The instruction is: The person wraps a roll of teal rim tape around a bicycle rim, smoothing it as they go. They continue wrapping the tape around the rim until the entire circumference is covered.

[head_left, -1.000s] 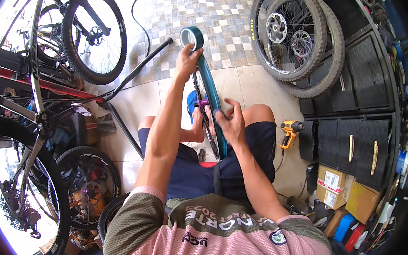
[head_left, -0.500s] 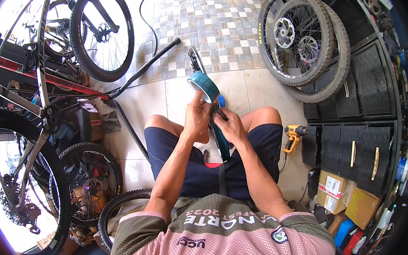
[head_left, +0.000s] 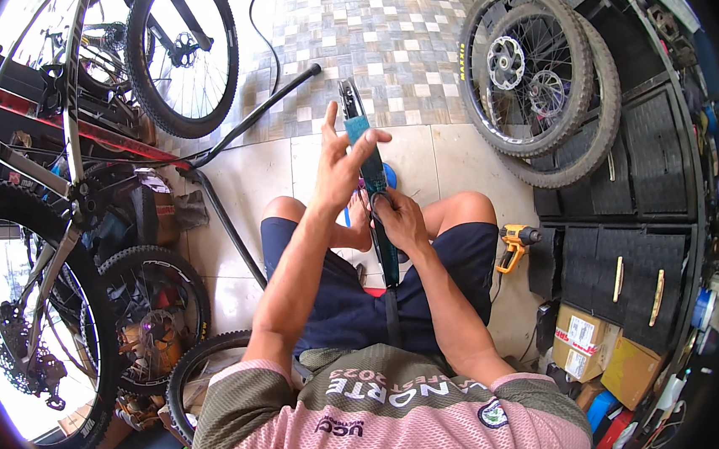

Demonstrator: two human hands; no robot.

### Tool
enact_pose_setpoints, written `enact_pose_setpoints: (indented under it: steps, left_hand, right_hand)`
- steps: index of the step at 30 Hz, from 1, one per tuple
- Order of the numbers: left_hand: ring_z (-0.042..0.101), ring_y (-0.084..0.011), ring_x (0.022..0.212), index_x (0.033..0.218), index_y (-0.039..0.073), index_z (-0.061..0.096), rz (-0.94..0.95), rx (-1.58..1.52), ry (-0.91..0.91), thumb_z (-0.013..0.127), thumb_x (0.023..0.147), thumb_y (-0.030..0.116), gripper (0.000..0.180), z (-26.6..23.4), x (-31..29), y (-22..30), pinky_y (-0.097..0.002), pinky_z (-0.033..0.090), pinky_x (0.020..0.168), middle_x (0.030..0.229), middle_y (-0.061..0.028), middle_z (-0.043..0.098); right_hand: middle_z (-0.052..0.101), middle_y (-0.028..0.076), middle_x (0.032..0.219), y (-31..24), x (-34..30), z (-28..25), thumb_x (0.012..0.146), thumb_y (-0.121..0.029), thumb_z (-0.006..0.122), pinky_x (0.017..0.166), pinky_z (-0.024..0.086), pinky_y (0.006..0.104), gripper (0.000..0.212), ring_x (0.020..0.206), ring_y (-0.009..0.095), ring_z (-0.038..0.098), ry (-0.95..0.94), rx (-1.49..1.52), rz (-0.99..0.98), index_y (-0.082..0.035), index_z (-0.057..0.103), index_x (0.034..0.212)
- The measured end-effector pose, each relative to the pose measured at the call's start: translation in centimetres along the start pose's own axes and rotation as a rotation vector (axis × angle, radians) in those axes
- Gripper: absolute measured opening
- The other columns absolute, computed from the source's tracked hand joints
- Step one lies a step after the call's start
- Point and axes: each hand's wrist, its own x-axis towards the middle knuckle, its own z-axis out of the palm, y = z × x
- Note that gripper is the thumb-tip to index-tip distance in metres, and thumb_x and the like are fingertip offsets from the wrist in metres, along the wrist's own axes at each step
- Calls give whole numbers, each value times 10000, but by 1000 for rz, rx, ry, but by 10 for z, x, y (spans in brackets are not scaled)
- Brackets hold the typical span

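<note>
A narrow wheel rim (head_left: 350, 99) stands edge-on between my knees, running away from me. Teal tape (head_left: 358, 127) lies along its upper part; whether this is the roll seen edge-on or a strip laid flat, I cannot tell. My left hand (head_left: 342, 165) is beside the tape, index finger stretched forward and thumb reaching across the teal surface. Lower down, my right hand (head_left: 401, 219) has its fingers closed round the rim's side. Teal also shows on the rim below my right hand. A blue round object (head_left: 389, 175) is partly hidden behind the rim.
A yellow heat gun (head_left: 517, 246) is on the floor at right, near cardboard boxes (head_left: 585, 338). Two wheels (head_left: 509, 62) lean against black drawers (head_left: 641, 266). Bicycles (head_left: 76, 162) fill the left side, with a black hose or pole (head_left: 266, 105) across the floor.
My left hand has moved forward along the rim and its fingers have spread. The tape roll, whose round opening showed before, now appears only as a flat teal band. My right hand stays put.
</note>
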Motion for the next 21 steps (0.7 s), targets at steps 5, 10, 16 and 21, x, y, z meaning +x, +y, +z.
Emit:
enact_pose_setpoints:
  steps: [5, 10, 16, 21]
  left_hand:
    - [106, -254, 1641, 1082, 3, 832, -116, -154, -67, 624, 1071, 404, 452, -9, 66, -6, -419, 171, 1269, 1406, -227, 671]
    - [656, -183, 939, 1216, -64, 724, -234, -434, -116, 592, 1090, 427, 523, -30, 155, 5, -378, 556, 889, 1194, -158, 735]
    - [531, -271, 1318, 1170, 101, 833, 48, -52, -103, 684, 1048, 466, 412, -44, 219, 3, -438, 530, 1048, 1386, -228, 631]
    - [84, -459, 1594, 1187, 233, 851, 225, 353, 33, 764, 966, 536, 385, -41, 240, -37, -643, 330, 1227, 1752, -230, 133]
  right_hand:
    - [706, 42, 803, 31, 5, 9, 1063, -284, 563, 640, 544, 315, 305, 698, 120, 672, 75, -86, -181, -30, 729, 1067]
    - [719, 31, 824, 18, 0, 4, 1085, -374, 558, 643, 557, 316, 373, 699, 121, 683, 62, -58, -184, -43, 727, 1114]
    - [709, 32, 814, -1, -7, 3, 1096, -443, 557, 639, 549, 321, 437, 707, 124, 684, 6, 51, -55, -47, 724, 1177]
    - [696, 37, 804, 2, -9, 4, 1095, -365, 574, 631, 526, 326, 371, 702, 119, 653, 30, 64, -3, -37, 716, 1194]
